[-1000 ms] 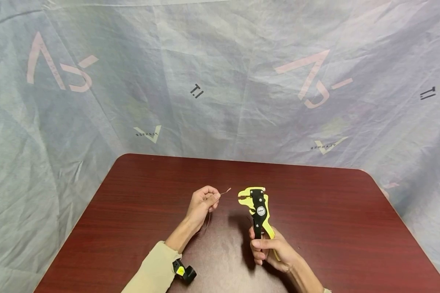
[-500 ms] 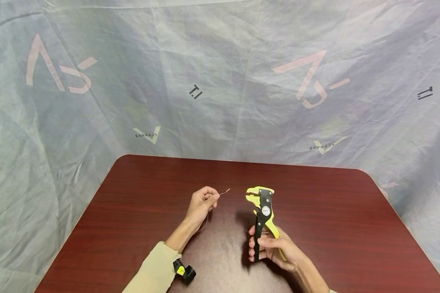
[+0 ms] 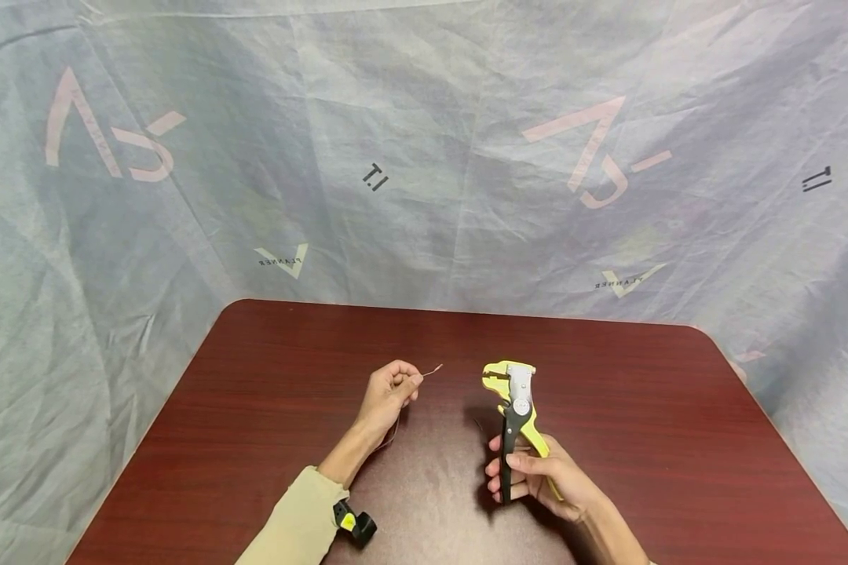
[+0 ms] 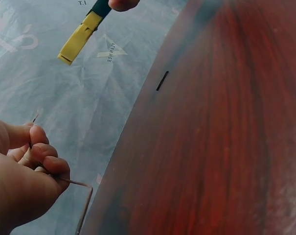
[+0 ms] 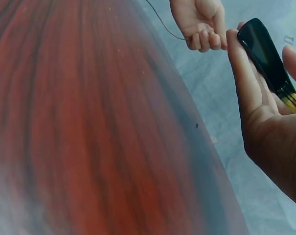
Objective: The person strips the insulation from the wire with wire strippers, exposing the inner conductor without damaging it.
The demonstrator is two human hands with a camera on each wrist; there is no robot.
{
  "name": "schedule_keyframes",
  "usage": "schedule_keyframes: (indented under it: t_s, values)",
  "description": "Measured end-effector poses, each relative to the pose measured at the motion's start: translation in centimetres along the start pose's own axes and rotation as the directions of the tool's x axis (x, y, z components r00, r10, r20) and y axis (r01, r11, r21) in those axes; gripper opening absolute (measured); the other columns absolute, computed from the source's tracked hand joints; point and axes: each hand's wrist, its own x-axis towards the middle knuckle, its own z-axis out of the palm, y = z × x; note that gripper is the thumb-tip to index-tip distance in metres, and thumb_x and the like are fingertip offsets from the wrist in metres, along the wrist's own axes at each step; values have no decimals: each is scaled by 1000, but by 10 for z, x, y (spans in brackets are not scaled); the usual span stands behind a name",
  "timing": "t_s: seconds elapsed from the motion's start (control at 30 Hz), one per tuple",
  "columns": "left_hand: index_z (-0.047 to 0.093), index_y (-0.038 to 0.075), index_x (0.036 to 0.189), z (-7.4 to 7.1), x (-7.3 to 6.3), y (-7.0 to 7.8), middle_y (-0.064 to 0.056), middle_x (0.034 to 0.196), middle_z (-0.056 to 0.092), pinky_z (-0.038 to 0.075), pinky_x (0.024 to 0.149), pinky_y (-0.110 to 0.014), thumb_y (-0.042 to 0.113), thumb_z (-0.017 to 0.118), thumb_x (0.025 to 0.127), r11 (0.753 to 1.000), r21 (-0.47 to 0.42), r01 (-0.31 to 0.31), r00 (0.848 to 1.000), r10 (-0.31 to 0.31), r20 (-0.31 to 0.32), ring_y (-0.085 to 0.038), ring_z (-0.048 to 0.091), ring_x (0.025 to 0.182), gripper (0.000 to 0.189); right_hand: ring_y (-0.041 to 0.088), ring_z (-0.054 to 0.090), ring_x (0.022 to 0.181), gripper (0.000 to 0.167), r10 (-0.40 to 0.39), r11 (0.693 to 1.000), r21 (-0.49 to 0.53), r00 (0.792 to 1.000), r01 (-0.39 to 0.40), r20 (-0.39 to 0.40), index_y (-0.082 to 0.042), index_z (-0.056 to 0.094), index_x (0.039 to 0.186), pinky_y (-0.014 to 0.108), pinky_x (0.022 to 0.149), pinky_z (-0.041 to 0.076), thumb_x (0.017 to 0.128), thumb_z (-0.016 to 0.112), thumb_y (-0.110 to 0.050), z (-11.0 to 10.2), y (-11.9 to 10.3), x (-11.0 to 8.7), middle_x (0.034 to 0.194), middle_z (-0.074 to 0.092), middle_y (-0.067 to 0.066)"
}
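My left hand (image 3: 387,396) pinches a thin brownish wire (image 3: 433,370) between thumb and fingers. A short end of it sticks out to the right with a paler tip, and the rest (image 4: 84,210) trails out below the fingers. My right hand (image 3: 554,477) grips yellow-and-black wire strippers (image 3: 520,406) by the handles, thumb on the black one. The tool stands upright with its head up, and its notched jaws are apart and face left, towards the wire. A gap separates the tool from the wire end.
A short black piece (image 4: 162,81) lies on the reddish-brown wooden table (image 3: 290,353), between the hands. Behind the table hangs a grey printed cloth (image 3: 424,157). A black strap mount (image 3: 356,523) sits on the left sleeve (image 3: 297,510).
My right hand has drawn the wire strippers a little to the right, away from the wire, and turned them slightly. The left hand with the wire has hardly moved.
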Motion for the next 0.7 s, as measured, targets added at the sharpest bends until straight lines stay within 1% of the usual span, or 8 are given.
schedule_keyframes:
  t_s: [0.17,0.23,0.37,0.5,0.6,0.7]
  values:
    - [57,-14,96,0,0,0,3,62,52,38,55,-17,-1,62,93,1000,21,2,1000,-1,-13,-5,47,58,14,24,76,97,33,0,999,-49,998,-3,-59,-2,56,127,41,83,61,101,38,6,-5,-2,-5,108,77,11]
    - [58,-13,95,0,1,-1,3,62,53,39,56,-16,-1,63,93,1000,26,3,1000,-2,-14,-6,49,59,13,24,77,94,31,-6,997,-79,996,-1,-87,-3,58,124,39,79,62,101,40,6,-6,-4,-7,105,77,11]
    - [59,-12,93,0,2,-3,1,63,55,42,57,-16,-3,62,93,999,33,9,1000,-8,-13,-7,52,60,10,19,77,83,21,9,987,-156,986,-35,-166,-8,60,110,33,70,62,100,46,4,-9,-7,-10,94,78,7]
    - [59,-11,92,-1,4,-6,0,64,57,44,57,-17,-4,63,92,999,40,6,1000,-5,-15,-6,53,60,9,13,74,69,13,49,966,-232,959,-117,-278,-13,56,96,32,64,61,98,54,-1,-13,-9,-13,79,74,1]
    - [60,-11,92,-2,5,-9,0,64,57,44,57,-17,-4,63,92,999,45,7,1000,-6,-13,-6,54,60,9,11,72,64,10,85,953,-246,936,-177,-343,-13,55,93,32,62,61,97,58,-4,-17,-9,-14,72,70,-2]
    - [60,-12,92,-2,5,-11,-1,64,57,43,56,-18,-4,63,92,999,51,9,1000,-8,-7,-7,53,59,8,11,71,62,8,111,946,-245,923,-212,-369,-10,53,96,31,62,61,97,60,-6,-20,-10,-16,72,69,-2]
